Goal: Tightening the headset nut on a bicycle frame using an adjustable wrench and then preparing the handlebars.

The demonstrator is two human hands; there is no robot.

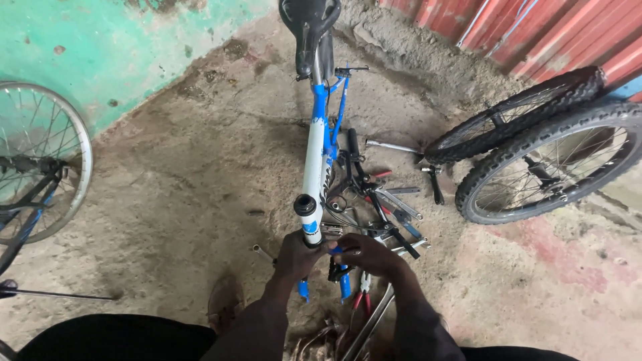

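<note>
Both hands grip the near end of the blue-white frame (313,175): left hand (296,255) wrapped around it, right hand (364,253) closed beside it.

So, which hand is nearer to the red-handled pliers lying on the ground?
The right hand. It holds the blue fork just above the red-handled pliers. The left hand grips the frame's head tube, farther to the left.

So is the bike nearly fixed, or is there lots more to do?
Lots more, it seems. Done: both knobby wheels are off and lie beside the blue and white frame, which stands upside down on its saddle. In hand: the left hand grips the frame by the fork, and the right hand works at the blue fork legs. Left: tools and parts are scattered on the floor, nothing refitted.
</note>
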